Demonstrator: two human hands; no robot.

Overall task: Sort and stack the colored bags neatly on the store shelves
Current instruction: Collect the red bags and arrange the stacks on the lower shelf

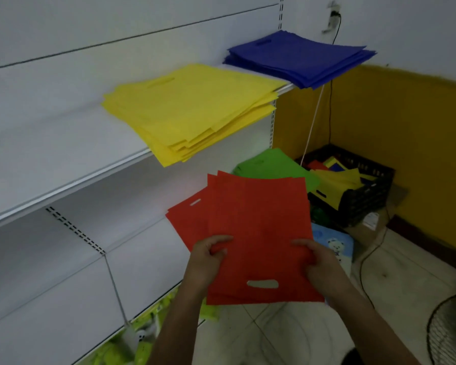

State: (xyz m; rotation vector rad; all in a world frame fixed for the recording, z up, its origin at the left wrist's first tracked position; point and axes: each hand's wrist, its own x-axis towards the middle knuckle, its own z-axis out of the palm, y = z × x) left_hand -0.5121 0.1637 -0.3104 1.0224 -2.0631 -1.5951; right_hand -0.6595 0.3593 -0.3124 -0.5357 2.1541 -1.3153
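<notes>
Both hands pinch the fanned red bags (258,233) at opposite edges, left hand (208,255) and right hand (316,262), held in the air in front of the lower shelf (142,248). Sheets are skewed, so your thin edge grip may let one slip out. Square them first, or they'll land crooked beside the green stack (274,165).

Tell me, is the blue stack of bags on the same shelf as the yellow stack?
Yes, the blue stack lies beside the yellow stack on one shelf.
</notes>
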